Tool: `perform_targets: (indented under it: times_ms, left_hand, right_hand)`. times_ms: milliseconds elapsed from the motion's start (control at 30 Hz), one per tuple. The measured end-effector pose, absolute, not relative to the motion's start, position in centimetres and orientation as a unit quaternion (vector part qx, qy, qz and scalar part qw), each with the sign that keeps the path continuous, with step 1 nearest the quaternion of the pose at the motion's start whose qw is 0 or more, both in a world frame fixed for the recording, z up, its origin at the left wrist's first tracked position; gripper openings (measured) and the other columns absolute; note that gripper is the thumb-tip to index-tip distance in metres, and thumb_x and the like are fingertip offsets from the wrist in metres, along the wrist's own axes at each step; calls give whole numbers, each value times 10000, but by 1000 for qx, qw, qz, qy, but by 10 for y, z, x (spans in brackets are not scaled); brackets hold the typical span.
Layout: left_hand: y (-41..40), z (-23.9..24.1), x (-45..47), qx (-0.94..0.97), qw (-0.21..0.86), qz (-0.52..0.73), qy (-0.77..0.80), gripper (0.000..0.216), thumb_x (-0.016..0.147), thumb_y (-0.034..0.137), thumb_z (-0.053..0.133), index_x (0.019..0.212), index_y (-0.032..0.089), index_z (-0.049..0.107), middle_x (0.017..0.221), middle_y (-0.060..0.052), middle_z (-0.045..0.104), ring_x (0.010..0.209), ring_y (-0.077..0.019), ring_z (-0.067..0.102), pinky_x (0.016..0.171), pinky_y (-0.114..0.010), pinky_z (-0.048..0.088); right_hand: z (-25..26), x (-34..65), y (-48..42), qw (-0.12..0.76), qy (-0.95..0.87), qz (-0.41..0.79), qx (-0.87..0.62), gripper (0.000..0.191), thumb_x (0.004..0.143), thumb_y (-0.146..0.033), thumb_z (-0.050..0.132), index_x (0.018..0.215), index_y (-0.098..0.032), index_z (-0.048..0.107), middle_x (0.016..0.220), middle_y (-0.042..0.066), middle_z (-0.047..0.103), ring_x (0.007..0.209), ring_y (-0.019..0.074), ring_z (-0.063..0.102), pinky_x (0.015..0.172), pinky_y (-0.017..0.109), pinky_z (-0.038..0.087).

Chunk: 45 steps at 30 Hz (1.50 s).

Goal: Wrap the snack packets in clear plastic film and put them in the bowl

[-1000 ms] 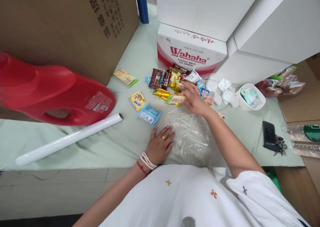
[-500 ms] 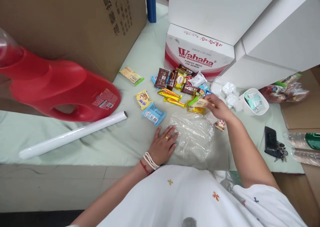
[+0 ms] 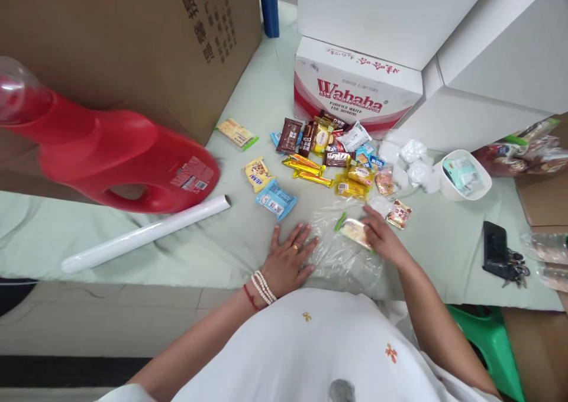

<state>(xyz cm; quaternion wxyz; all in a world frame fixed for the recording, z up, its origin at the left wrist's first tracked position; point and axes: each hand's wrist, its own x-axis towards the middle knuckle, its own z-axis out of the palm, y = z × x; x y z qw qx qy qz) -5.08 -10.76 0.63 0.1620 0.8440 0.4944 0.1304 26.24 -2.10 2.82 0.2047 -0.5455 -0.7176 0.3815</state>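
Left hand [image 3: 288, 263] palm down, flat, fingers spread, by the tabletop's [image 3: 448, 254] near edge. Left forearm [image 3: 204, 337] slants in over that edge. Right hand [image 3: 382, 236] slightly farther in, fingers curled in a pinch, pointing leftward; right forearm [image 3: 435, 313] crosses the same edge.

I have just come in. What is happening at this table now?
A person's right hand holds a pale snack packet with green ends over some crinkled clear plastic on the table. The left hand is spread palm down near the plastic's left edge, holding nothing. Beyond the plastic, a cluster of wrapped snacks lies in front of a Wahaha box. A yellow packet and a blue packet lie to its left.
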Motion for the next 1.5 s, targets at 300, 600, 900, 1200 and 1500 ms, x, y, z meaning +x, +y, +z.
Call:
perform_targets:
  times_ms: [300, 600, 900, 1200, 1500]
  left_hand:
    - [-117, 14, -54, 798, 119, 151, 571, 492, 1010, 376, 461, 1473, 218, 520, 1558, -166, 511, 1504, -360, 375, 1216, -696, 102]
    - [-84, 39, 11, 887, 133, 283, 340, 290, 987, 282, 480, 1203, 205, 657, 1254, -140, 696, 1227, -272, 608, 998, -439, 498]
    - [-36, 67, 28, 666, 437, 481, 366, 302, 1034, 375, 409, 953, 191, 635, 1030, -107, 703, 1004, -222, 661, 925, -406, 536]
    - [-20, 45, 29, 855, 268, 88, 436, 312, 1015, 408, 467, 1004, 213, 710, 1249, -82, 729, 1368, -322, 515, 1185, -692, 193]
    - [-41, 40, 39, 788, 315, 174, 500, 548, 870, 520, 671, 1302, 188, 608, 1312, -137, 668, 1181, -278, 622, 1023, -440, 474]
  right_hand:
    - [53, 266, -23, 311, -624, 380, -607, 258, 954, -416, 532, 1098, -269, 688, 1289, 75, 690, 1217, 274, 619, 1106, 488, 425]
    - [15, 233, -40, 516, -300, 655, -463, 306, 820, -397, 683, 1075, -229, 676, 1096, 57, 690, 704, 150, 561, 623, 292, 500]
    - [17, 233, -60, 362, -376, 784, -335, 326, 766, -512, 684, 687, -203, 614, 1065, 96, 716, 561, 116, 413, 530, 282, 367]
    - [29, 231, -59, 120, -589, 753, -268, 315, 901, -462, 619, 812, -163, 658, 969, 70, 680, 854, 173, 598, 773, 278, 467]
    - [36, 246, -76, 99, -619, 745, -229, 499, 966, -623, 552, 746, -177, 581, 925, 76, 703, 918, 192, 631, 858, 303, 480]
